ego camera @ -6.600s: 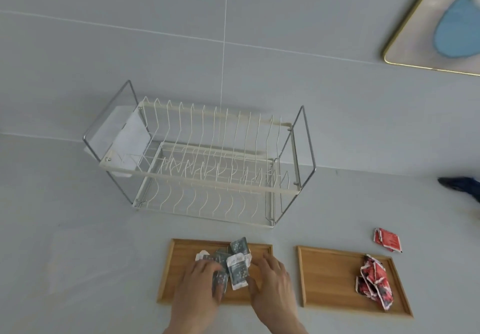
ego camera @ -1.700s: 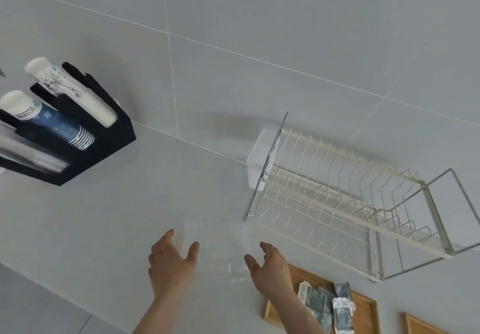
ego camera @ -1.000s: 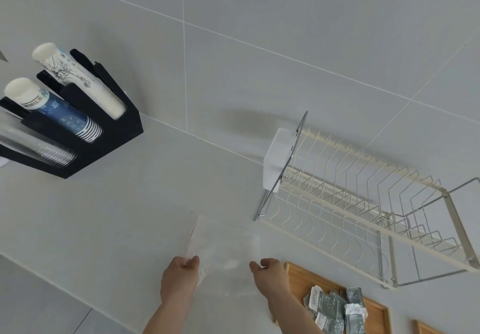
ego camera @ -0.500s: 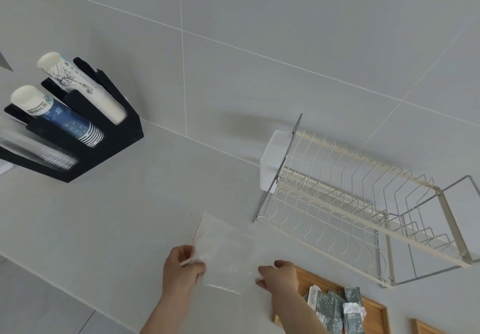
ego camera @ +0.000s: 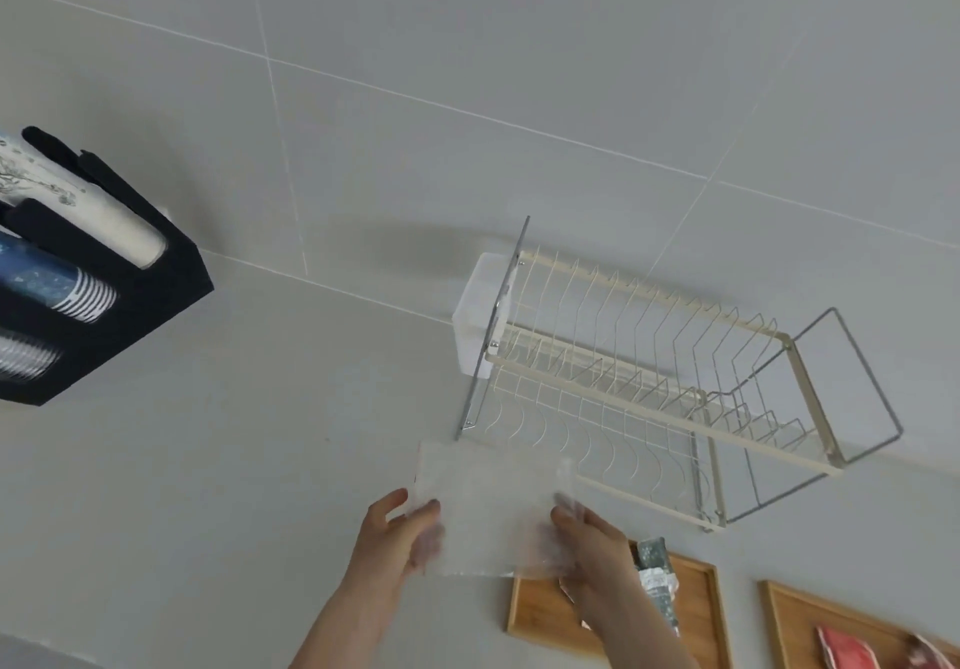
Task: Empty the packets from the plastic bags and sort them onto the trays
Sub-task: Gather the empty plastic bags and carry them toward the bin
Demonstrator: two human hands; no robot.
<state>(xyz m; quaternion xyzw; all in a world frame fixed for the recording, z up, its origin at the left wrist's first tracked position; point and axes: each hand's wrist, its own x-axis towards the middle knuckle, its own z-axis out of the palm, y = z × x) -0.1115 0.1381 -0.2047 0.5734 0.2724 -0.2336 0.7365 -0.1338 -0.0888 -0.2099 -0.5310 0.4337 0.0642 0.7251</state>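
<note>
An empty clear plastic bag (ego camera: 488,502) is held up off the grey counter between both hands. My left hand (ego camera: 395,533) grips its left edge and my right hand (ego camera: 587,538) grips its right edge. Below my right hand lies a wooden tray (ego camera: 696,595) with grey-green packets (ego camera: 655,572), partly hidden by my right forearm. A second wooden tray (ego camera: 789,616) at the lower right holds red packets (ego camera: 844,655), cut off by the frame edge.
A cream and metal wire dish rack (ego camera: 649,387) stands on the counter behind the bag, against the tiled wall. A black cup holder (ego camera: 114,304) with stacks of paper cups sits at the far left.
Both hands took hold of the flat clear bag on the counter and lifted it. It has since moved right, toward the trays, and the view has swung right with it.
</note>
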